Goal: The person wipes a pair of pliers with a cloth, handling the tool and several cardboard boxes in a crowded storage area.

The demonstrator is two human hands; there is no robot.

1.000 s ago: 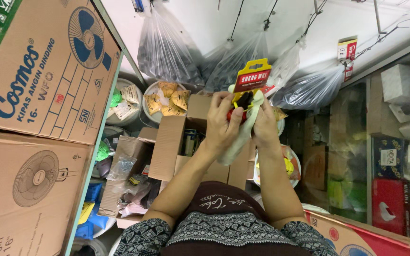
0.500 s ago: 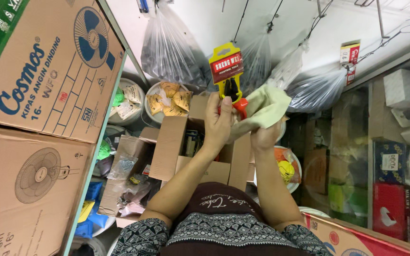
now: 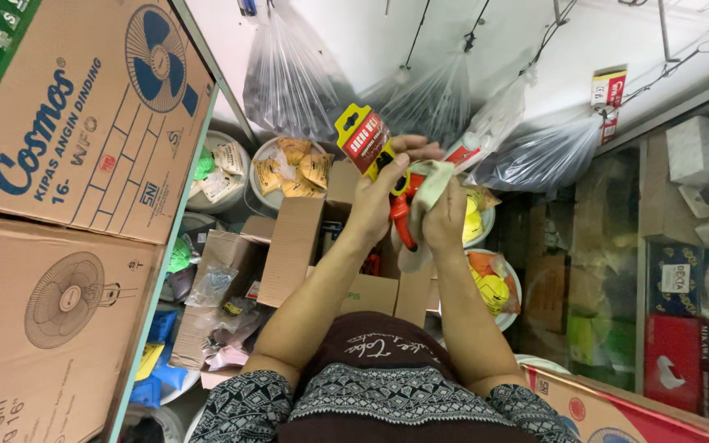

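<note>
Both hands up in front of the chest, over an open cardboard box [image 3: 293,246].

Left hand [image 3: 379,193] is closed around a carded hand tool [image 3: 379,156]: red-and-yellow backing card on top, orange-red handles hanging below. Looks like pruning shears or pliers, can't tell which; the head is hidden by the fingers.

Right hand [image 3: 445,217] is closed on a pale cloth [image 3: 430,184], pressing it against the tool's handles. Cloth and tool are touching, between the two hands.

Handling, my read:
- Tool: rigid, metal, moderately heavy for its size. The card is thin and will bend, so don't carry by it. Grip the body just below the card, or the handles.
- Handles look smooth plastic, likely slippery through cloth.
- Cloth: soft and limp, bunch it anywhere.

Around: fan cartons [image 3: 84,115] stacked left, clear plastic bags [image 3: 289,74] hanging above, a bowl of yellow packets [image 3: 297,164] beyond the box.
</note>
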